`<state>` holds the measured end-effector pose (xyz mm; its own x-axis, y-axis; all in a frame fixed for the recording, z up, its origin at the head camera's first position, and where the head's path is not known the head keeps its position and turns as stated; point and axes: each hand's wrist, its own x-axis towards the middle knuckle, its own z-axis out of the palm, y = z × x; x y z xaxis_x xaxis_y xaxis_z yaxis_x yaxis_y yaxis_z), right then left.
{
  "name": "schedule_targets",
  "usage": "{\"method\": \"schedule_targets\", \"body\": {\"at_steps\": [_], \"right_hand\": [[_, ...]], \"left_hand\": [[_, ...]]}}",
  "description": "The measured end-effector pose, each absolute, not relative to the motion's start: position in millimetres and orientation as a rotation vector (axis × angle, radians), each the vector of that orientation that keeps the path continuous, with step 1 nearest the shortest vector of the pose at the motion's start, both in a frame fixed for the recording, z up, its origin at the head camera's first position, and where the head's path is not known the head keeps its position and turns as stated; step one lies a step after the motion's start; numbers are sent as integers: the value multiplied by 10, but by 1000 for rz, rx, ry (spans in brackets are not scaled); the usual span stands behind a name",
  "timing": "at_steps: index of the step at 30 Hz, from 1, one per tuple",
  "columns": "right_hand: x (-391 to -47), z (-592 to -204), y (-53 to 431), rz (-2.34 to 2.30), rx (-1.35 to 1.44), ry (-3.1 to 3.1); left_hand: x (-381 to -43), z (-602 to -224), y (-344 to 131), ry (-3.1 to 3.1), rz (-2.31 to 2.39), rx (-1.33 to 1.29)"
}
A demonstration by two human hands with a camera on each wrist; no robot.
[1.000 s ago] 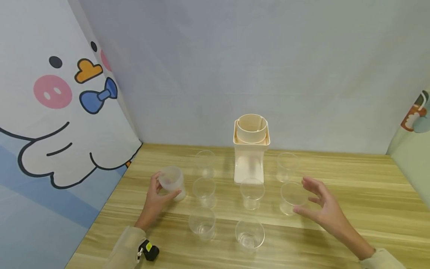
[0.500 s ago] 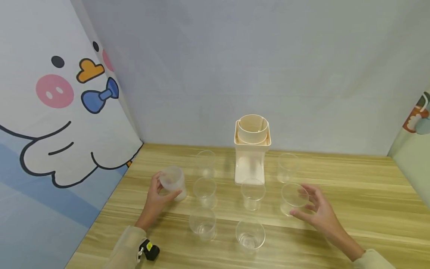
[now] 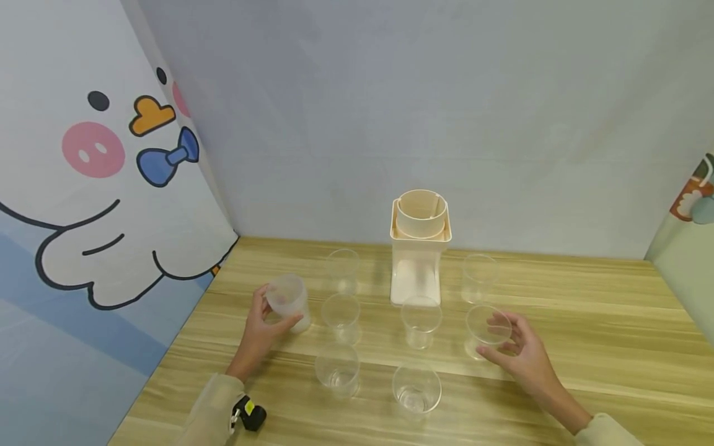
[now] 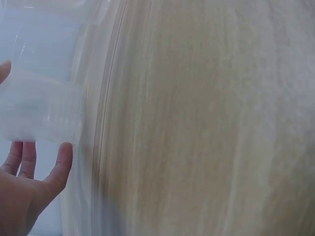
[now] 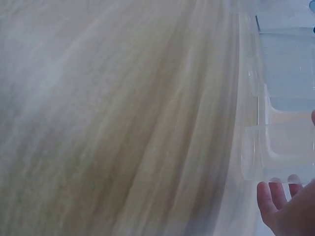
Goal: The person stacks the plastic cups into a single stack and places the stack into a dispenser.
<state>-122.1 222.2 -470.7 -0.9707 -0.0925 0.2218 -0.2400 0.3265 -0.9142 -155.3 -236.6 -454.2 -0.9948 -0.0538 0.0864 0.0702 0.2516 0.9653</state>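
Observation:
My left hand [image 3: 259,331] grips a cloudy clear plastic cup stack [image 3: 291,298] at the left, thumb in front and fingers behind. Close up in the left wrist view, ridges near the base of the stack [image 4: 44,110] suggest several nested cups. At the right, my right hand [image 3: 527,356] holds a single clear plastic cup [image 3: 481,337] between thumb and fingers. That cup [image 5: 283,152] also shows in the right wrist view, fingertips against its side. It stands upright on the wooden table [image 3: 586,310]; the thumb is mostly cut off in that view.
Between the hands, several upright clear cups stand in loose rows, including a front cup [image 3: 416,389] and a front-left cup [image 3: 338,370]. A cream cup-shaped holder on a stand [image 3: 415,254] is at the back middle. A cup [image 3: 478,277] stands behind the right hand's cup.
My right hand has moved left and closed in on the cup, its fingers now against it. The left hand keeps its hold on the stack. The head view has shifted slightly.

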Motion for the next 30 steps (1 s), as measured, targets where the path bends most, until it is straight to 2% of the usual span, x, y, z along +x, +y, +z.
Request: {"method": "schedule_targets", "body": {"at_steps": [13, 24, 30], "right_hand": [[-1185, -4541, 2240, 1695, 320, -2492], [-1128, -4362, 2269, 1671, 391, -2472], [-1115, -4267, 2278, 1691, 441, -2408]], "left_hand": [[-1535, -4503, -2345, -2427, -1849, -13], [-1670, -4808, -2457, -2415, -1851, -8], [-1672, -4849, -2467, -2419, -1818, -8]]}}
